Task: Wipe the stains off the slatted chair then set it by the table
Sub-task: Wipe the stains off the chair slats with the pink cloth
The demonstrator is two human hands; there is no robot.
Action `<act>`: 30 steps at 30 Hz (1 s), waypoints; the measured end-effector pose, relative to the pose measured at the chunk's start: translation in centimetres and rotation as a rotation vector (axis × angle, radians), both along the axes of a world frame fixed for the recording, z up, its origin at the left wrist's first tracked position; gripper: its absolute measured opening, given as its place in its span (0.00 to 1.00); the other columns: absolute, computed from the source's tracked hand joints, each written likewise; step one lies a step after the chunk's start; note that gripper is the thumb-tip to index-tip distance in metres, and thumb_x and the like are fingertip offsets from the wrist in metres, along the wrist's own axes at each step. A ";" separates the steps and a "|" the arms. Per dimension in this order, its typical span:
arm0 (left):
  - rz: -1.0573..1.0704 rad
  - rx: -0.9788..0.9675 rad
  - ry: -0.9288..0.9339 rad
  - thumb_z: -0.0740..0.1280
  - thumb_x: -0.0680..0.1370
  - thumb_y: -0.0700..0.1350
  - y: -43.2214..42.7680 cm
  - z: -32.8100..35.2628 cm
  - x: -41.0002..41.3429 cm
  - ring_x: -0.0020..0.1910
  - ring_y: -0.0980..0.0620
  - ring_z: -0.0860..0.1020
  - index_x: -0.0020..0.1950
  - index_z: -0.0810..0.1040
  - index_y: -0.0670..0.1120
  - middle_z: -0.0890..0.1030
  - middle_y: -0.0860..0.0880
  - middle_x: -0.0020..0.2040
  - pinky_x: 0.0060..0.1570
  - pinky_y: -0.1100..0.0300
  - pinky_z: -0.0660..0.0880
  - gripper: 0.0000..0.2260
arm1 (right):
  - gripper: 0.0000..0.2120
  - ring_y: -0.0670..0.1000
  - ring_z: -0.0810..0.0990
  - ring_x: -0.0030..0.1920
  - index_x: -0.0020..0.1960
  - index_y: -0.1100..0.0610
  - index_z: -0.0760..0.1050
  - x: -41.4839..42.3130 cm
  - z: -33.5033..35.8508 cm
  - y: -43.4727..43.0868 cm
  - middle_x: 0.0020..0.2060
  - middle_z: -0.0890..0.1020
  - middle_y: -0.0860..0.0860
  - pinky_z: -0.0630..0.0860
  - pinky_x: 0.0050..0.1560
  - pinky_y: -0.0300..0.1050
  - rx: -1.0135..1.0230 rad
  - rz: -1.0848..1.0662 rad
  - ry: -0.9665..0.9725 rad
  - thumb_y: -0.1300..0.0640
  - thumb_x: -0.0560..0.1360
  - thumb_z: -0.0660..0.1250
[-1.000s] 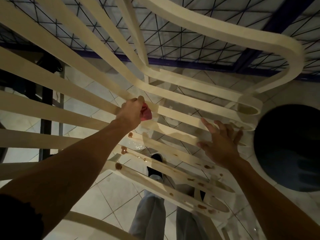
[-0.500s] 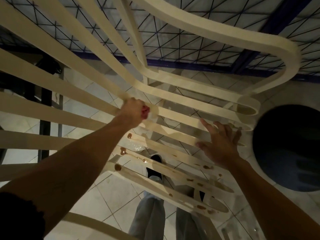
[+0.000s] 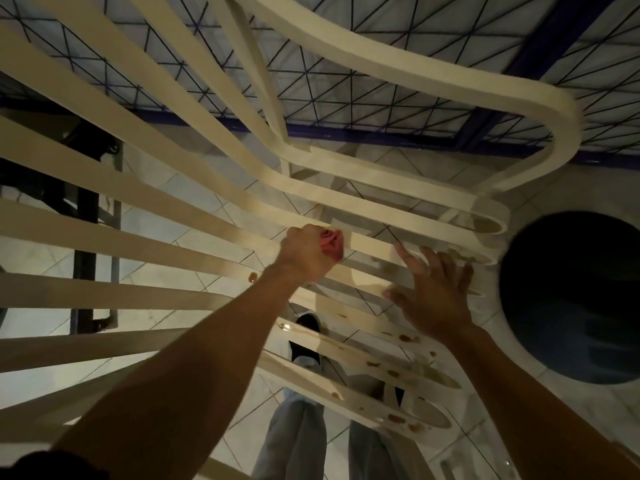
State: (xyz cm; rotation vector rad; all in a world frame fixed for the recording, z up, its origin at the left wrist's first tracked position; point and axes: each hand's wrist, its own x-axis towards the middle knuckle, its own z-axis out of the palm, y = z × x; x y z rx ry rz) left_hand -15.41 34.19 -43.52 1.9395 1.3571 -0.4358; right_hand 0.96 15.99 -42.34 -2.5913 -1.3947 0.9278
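Left hand point(image 3: 304, 252) is curled tight round a pink cloth point(image 3: 330, 244) and presses it on one slat of the chair point(image 3: 381, 195), about midway along the seat. Right hand point(image 3: 433, 289) lies flat on the slats just beside the cloth, closer to the rounded slat ends. Its fingers are spread wide and it holds nothing.

The chair fills most of the view, right under both arms. Its long pale slats run from the left side to the rounded ends on the right. Brown stains point(image 3: 403, 338) dot the slats on the near side of the hands, mostly under the right arm. One small brown spot sits just beside the left wrist.

Through the gaps in the chair you can see the person's grey trousers point(image 3: 294, 438), a dark shoe point(image 3: 306, 327) and the pale tiled floor point(image 3: 194, 244). A dark round thing point(image 3: 571, 296) sits just past the chair's slat ends. Behind the chair is a blue wire fence point(image 3: 381, 98).
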 end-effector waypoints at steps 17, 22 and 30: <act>0.106 0.341 0.003 0.75 0.74 0.42 2.6 1.4 -6.1 0.44 0.43 0.79 0.58 0.76 0.40 0.79 0.43 0.44 0.41 0.54 0.77 0.15 | 0.39 0.57 0.43 0.80 0.79 0.36 0.45 -0.1 0.2 0.0 0.79 0.52 0.52 0.36 0.73 0.67 0.012 -0.031 0.038 0.35 0.76 0.64; 0.149 0.237 -0.159 0.71 0.77 0.43 -1.5 2.1 -3.1 0.43 0.49 0.80 0.55 0.80 0.44 0.83 0.47 0.43 0.47 0.57 0.78 0.08 | 0.40 0.57 0.43 0.79 0.80 0.38 0.46 -0.2 0.2 0.0 0.79 0.54 0.53 0.36 0.74 0.67 0.004 -0.021 0.013 0.37 0.76 0.65; 0.150 0.010 -0.339 0.73 0.75 0.47 -6.9 4.3 1.5 0.35 0.59 0.77 0.50 0.83 0.44 0.81 0.52 0.39 0.38 0.73 0.74 0.08 | 0.35 0.58 0.45 0.80 0.80 0.40 0.51 -0.6 0.8 0.3 0.80 0.54 0.53 0.35 0.74 0.61 0.024 -0.081 0.025 0.46 0.79 0.66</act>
